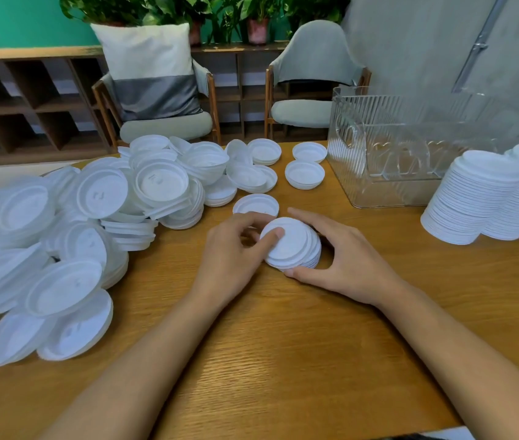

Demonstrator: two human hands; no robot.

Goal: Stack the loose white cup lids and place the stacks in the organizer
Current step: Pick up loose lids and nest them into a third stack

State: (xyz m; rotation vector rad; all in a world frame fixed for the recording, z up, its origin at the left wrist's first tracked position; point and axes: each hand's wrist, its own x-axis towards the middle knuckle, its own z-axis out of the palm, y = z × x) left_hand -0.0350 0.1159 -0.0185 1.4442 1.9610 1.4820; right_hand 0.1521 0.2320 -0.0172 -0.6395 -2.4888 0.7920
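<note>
Our left hand (236,252) pinches and our right hand (350,265) cups the short stack of round white plastic lids (294,246) on the brown wooden counter (283,360) (we think to align its edges).

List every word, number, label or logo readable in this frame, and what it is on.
No text is readable anywhere.
Raised marks on one lid in the loose pile: too blurred to read.
Raised marks on a neighbouring lid: likewise blurred.
Clear organizer, tall stacks, small stack at centre: no print visible.
</note>
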